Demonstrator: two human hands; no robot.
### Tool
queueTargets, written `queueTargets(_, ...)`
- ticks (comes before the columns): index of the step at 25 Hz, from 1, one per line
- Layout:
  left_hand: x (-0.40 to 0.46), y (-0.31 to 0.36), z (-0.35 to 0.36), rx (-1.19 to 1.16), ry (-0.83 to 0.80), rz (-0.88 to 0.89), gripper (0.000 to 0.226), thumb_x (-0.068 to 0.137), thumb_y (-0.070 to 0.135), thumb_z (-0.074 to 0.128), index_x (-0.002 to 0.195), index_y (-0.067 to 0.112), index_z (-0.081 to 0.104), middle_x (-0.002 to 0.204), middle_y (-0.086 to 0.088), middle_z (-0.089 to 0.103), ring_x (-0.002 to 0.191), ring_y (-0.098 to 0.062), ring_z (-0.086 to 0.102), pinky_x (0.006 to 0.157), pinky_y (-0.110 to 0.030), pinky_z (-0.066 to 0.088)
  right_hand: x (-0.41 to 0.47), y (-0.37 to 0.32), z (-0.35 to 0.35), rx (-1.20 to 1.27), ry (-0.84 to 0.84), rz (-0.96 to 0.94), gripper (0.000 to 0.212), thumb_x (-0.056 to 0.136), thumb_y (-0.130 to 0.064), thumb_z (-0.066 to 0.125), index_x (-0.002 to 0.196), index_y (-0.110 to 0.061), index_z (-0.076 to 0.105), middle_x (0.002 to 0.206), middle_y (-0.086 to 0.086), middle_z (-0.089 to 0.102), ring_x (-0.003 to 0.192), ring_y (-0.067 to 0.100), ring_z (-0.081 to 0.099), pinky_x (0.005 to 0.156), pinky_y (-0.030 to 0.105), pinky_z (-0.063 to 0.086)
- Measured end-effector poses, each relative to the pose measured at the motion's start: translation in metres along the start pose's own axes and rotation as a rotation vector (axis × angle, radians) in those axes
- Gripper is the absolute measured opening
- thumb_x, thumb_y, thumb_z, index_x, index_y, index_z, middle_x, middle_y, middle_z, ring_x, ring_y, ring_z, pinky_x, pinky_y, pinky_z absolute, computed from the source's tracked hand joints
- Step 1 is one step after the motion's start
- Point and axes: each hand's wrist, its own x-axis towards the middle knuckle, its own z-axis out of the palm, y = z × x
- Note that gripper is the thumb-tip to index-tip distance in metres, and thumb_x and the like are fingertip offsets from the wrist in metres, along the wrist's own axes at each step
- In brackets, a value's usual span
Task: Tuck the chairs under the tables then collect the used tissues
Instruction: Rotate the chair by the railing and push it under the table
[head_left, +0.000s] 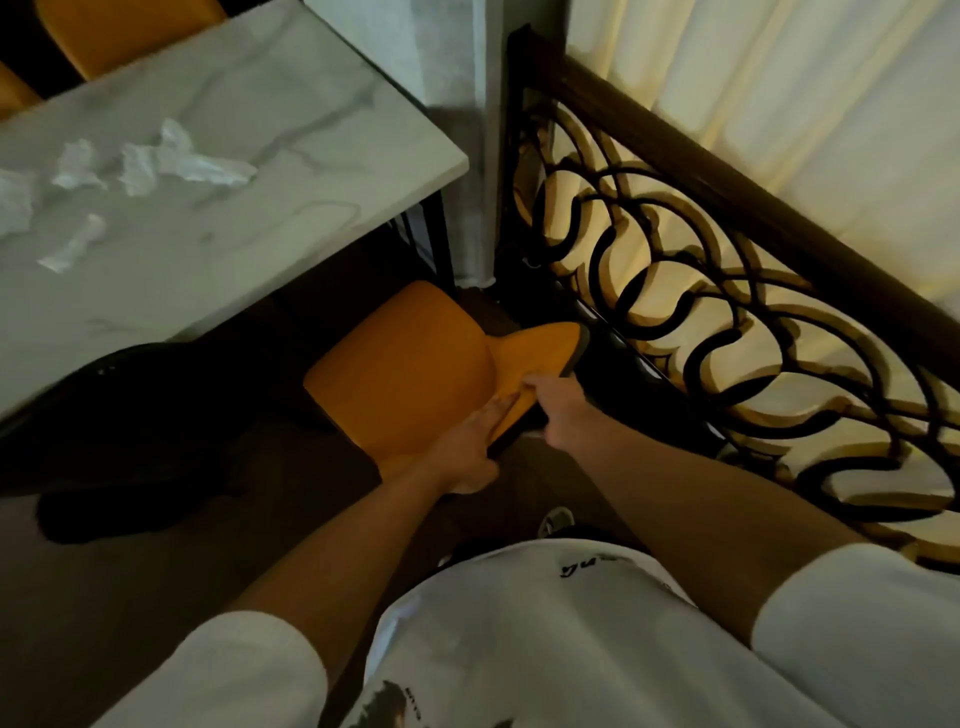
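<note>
Chair (400, 374), smooth orange curved shell, sits just off the marble-look table (291, 156) corner; left hand (465, 452) and right hand (558, 410) both grip its backrest. Crumpled white tissues (156, 163) lie on the tabletop, ornate scrolled railing (727, 312) alongside.

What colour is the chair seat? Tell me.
Orange-yellow: the chair seat shows it plainly in the head view, with a dark edge on the backrest.
</note>
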Motion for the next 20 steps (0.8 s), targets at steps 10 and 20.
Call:
queueTargets(10,-0.067,-0.079,0.030,-0.370,0.258,-0.300,0.102,0.075,0.063,0.075,0.155,0.042,0.015,0.157,-0.001,0.036,0.134,-0.027,0.046,0.107,-0.043,0.045,0.027,-0.038,-0.009,-0.139,0.027,0.042,0.044,0.091,-0.028,0.059,0.133,-0.025,0.043,0.120,0.015,0.054,0.099,0.041,0.054,0.073,0.064,0.055)
queueTargets(20,-0.041,-0.062,0.063,-1.769,0.830,-0.736,0.071,0.087,0.032,0.071,0.147,0.033,0.033,0.149,-0.014,0.038,0.127,-0.046,0.046,0.079,-0.070,0.054,0.040,-0.049,-0.012,-0.285,0.092,-0.002,0.062,0.090,-0.032,0.071,0.143,-0.013,0.046,0.103,0.012,0.051,0.089,0.032,0.052,0.085,0.044,0.050)
